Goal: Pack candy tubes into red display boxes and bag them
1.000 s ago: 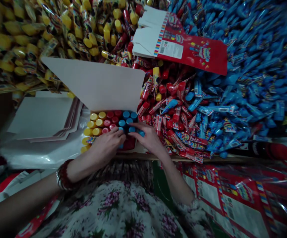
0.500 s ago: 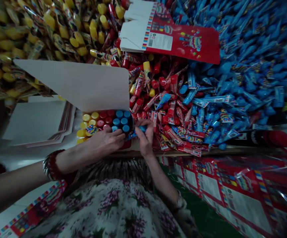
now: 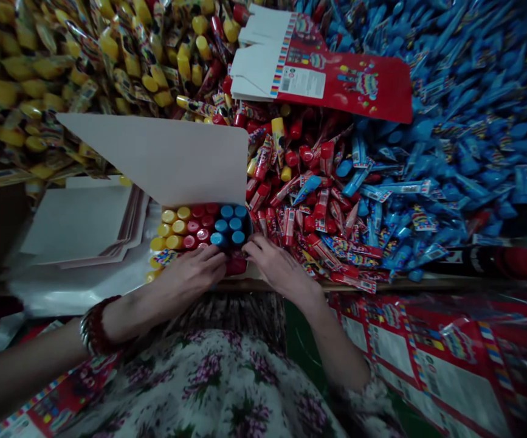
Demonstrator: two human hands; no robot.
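Right hand [image 3: 278, 263] moved in to right edge of open box [image 3: 236, 266] since last frame. Box beside red tube pile [image 3: 290, 207], flap [image 3: 176, 159] up. Red carton [image 3: 386, 91] behind, print [image 3: 361, 82] too blurry tbh. Left hand [image 3: 185, 271] curled by blue caps [image 3: 222, 225]. Can't tell either grip.

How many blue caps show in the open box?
6 blue caps at the right end of the box: two in the far row, two in the middle, two in the nearest. The left hand may hide more.

One left hand [image 3: 194, 267], one right hand [image 3: 281, 267], one open box [image 3: 176, 159], six blue caps [image 3: 235, 224] (those plainly visible).
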